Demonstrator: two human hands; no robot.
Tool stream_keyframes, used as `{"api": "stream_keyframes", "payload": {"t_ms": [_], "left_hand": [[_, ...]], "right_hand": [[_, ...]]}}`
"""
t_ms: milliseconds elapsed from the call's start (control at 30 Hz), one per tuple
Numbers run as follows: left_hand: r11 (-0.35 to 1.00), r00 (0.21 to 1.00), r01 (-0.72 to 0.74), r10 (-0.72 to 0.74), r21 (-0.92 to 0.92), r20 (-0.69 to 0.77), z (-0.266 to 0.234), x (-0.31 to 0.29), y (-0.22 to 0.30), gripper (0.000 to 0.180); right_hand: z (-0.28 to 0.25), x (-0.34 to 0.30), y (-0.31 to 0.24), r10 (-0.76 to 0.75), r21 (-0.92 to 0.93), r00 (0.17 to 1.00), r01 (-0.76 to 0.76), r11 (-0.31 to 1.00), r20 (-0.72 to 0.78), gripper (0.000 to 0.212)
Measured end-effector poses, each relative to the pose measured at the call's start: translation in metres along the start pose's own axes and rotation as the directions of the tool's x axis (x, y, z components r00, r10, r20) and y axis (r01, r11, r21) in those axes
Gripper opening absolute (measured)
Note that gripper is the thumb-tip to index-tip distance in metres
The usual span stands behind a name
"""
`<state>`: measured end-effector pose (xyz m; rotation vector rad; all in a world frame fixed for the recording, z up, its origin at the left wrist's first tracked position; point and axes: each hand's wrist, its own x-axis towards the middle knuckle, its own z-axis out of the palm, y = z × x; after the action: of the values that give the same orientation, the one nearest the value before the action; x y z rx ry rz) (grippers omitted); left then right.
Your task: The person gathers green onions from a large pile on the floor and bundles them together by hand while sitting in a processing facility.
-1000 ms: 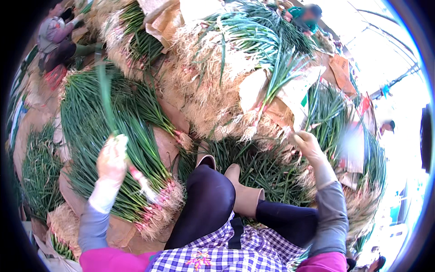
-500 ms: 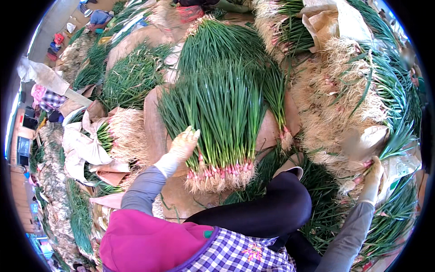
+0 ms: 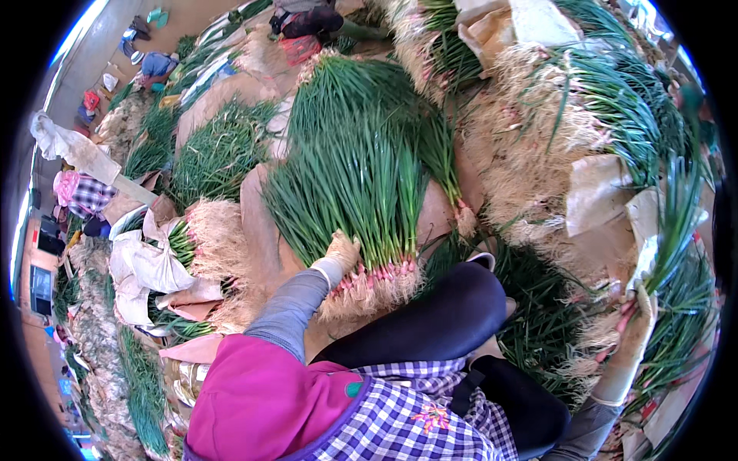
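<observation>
A broad bundle of spring onions lies in front of me, its pink bulbs and pale roots toward me and its green leaves pointing away. My left hand, in a pale glove, rests on the left side of the stems just above the bulbs, with its fingers laid over them. Off to the right, my gloved right hand is closed around a small bunch of spring onions. The leaves of that bunch point up and away, and pink bulbs show beside the fingers.
A large rooty heap of spring onions lies to the right, with a cloth flap beside it. Cloth-wrapped bundles sit at the left. My bent leg is close to the bulbs. Another person is at the far side.
My left hand has moved right and down onto the stems near the bulbs. My right hand has drawn toward me with the small bunch, whose leaves now stand out. The view has shifted.
</observation>
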<state>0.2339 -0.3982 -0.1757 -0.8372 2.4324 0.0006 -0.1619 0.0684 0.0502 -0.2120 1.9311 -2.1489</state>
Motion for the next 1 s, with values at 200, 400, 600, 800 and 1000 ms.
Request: {"api": "stream_keyframes", "payload": {"t_ms": [200, 400, 600, 800, 1000], "left_hand": [[0.928, 0.924, -0.344, 0.308, 0.142, 0.226, -0.034, -0.038, 0.002, 0.039], [0.961, 0.961, -0.247, 0.225, -0.128, -0.162, -0.102, -0.088, -0.014, 0.033], [0.565, 0.802, -0.589, 0.324, -0.578, -0.501, -0.321, -0.162, 0.007, 0.044], [-0.078, 0.558, -0.455, 0.751, -0.887, -0.352, -0.376, -0.194, 0.086, 0.043], [-0.631, 0.759, -0.243, 0.350, -0.737, -0.549, -0.300, -0.222, 0.044, 0.032]], "right_hand": [[0.060, -0.059, -0.020, -0.019, 0.191, 0.993, -0.005, 0.982, 0.120, 0.030], [0.107, -0.089, -0.055, -0.115, 0.351, 0.946, 0.002, 0.936, 0.303, 0.024], [0.169, -0.095, -0.080, -0.228, 0.447, 0.649, -0.193, 0.873, 0.726, 0.028], [0.245, -0.138, -0.094, -0.212, 0.363, 0.422, -0.320, 0.875, 0.882, 0.024], [0.286, -0.192, -0.078, 0.043, -0.035, 0.354, -0.030, 0.999, 0.934, 0.050]]}}
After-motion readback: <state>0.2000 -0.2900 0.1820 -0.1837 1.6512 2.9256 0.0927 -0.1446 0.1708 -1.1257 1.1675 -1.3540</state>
